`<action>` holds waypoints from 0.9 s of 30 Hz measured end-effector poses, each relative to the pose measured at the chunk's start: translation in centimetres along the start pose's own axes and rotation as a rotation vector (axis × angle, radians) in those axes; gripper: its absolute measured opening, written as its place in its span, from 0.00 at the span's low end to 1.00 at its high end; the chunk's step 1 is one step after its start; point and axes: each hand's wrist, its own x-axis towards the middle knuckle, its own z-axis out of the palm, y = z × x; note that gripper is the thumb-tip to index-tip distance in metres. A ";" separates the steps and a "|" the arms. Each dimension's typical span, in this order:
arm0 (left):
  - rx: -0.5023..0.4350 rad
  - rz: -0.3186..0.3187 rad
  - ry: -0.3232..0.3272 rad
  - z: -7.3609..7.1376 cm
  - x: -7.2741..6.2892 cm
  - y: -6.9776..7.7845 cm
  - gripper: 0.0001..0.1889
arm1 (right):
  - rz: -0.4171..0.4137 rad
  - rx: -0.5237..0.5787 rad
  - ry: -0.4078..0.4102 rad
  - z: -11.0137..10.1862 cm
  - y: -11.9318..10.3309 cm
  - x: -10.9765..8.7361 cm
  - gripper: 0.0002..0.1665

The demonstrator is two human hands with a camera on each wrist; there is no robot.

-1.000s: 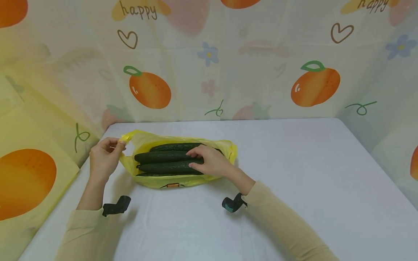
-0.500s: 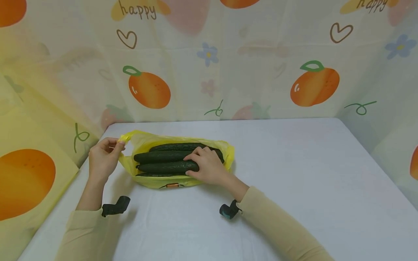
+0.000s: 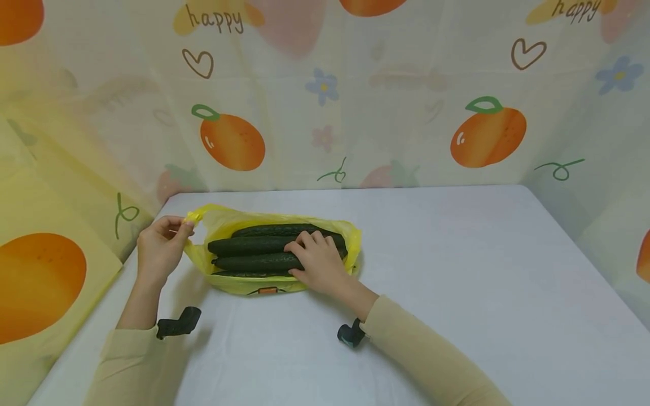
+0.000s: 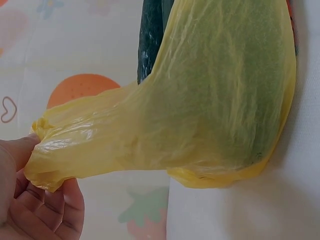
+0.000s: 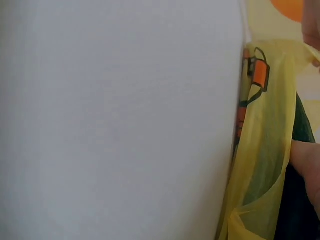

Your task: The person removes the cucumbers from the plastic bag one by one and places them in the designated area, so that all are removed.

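A yellow plastic bag (image 3: 228, 286) lies on the table with its mouth spread, several dark green cucumbers side by side inside. My left hand (image 3: 161, 248) pinches the bag's handle at its left end; the left wrist view shows the stretched handle (image 4: 85, 142) between thumb and fingers. Inside the bag's right part, my right hand (image 3: 322, 264) has its thumb and fingers around the near upper cucumber (image 3: 259, 262). Behind it lies another cucumber (image 3: 246, 245). In the right wrist view only the thumb (image 5: 306, 160) shows well, and the bag wall hides the rest.
A white cloth covers the table (image 3: 457, 282). Behind it hangs a curtain (image 3: 386, 124) printed with oranges, and a yellowish side (image 3: 45, 197) of it stands close on the left. Black wrist cameras (image 3: 179, 322) stick out below both hands.
My right hand has moved slightly left and nearer, its fingers settling over the near upper cucumber. The bag's right end has drawn in a little to the left. My left hand stays nearly still.
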 end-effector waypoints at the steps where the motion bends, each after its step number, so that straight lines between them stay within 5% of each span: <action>1: 0.000 0.001 0.000 0.0 0.0 0.0 0.13 | 0.000 -0.001 0.007 0.0 0.0 0.0 0.24; 15: -0.031 0.008 -0.007 -0.1 0.3 -0.2 0.12 | 0.049 0.099 -0.043 -1.2 -0.3 0.3 0.22; 27: -0.032 0.016 -0.005 -0.1 0.3 -0.1 0.12 | 0.001 0.132 0.015 -3.9 0.1 1.5 0.23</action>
